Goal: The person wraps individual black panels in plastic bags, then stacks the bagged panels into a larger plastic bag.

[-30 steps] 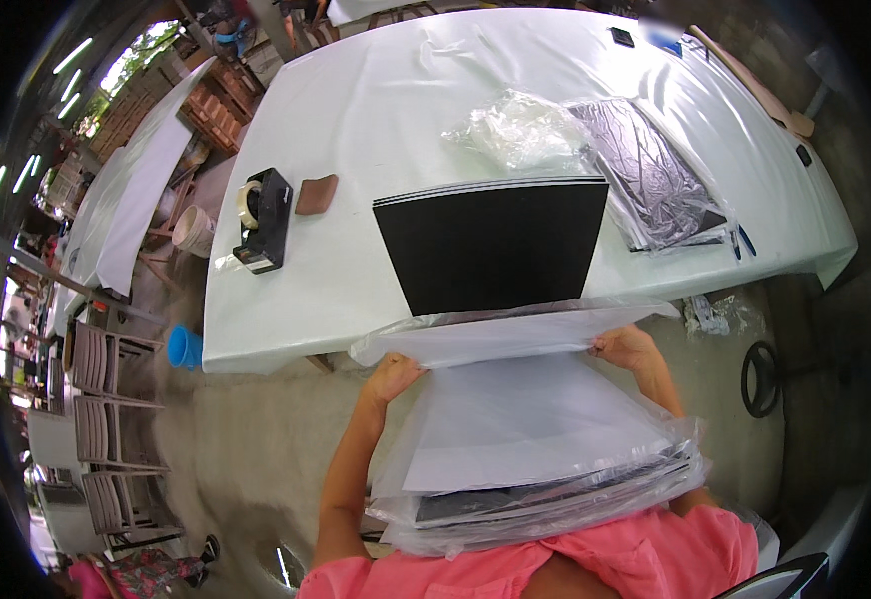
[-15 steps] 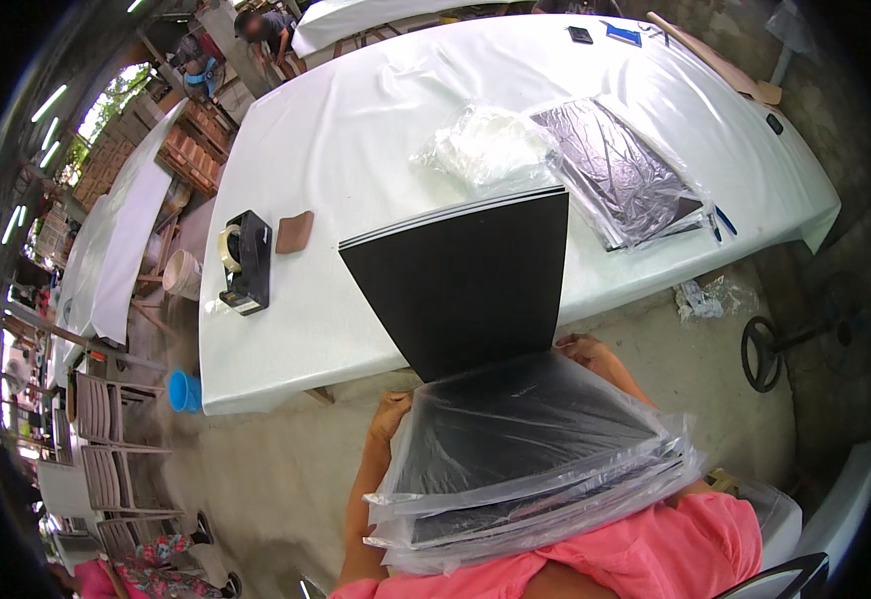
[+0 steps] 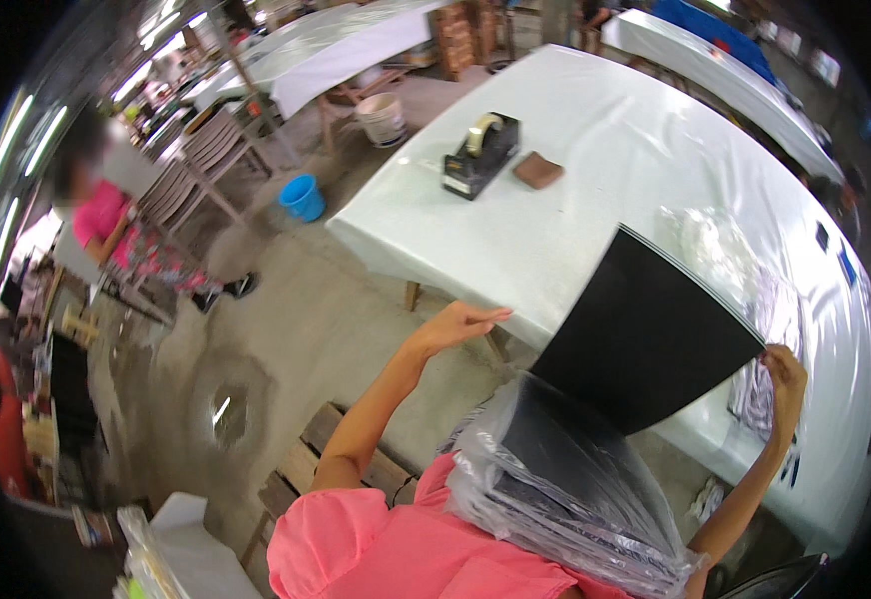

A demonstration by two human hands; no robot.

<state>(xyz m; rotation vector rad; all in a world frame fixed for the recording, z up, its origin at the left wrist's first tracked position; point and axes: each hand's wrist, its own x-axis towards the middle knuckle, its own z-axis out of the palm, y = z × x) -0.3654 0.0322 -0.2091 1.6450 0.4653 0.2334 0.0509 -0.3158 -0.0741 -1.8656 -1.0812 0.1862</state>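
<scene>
A large black sheet stands tilted above my lap, and my right hand grips its right corner. Its lower edge rests in a stack of dark sheets wrapped in clear plastic lying against my pink shirt. My left hand is held out with fingers apart at the near edge of the white-covered table, holding nothing and apart from the sheet.
On the table are a black tape dispenser, a small brown block, crumpled clear plastic and bagged dark sheets. A blue bucket, a white bucket and a seated person are at the left. A wooden pallet lies below.
The view has swung left. The black sheet has risen and tilted to the right. My left hand has come off the stack and moved out toward the table edge.
</scene>
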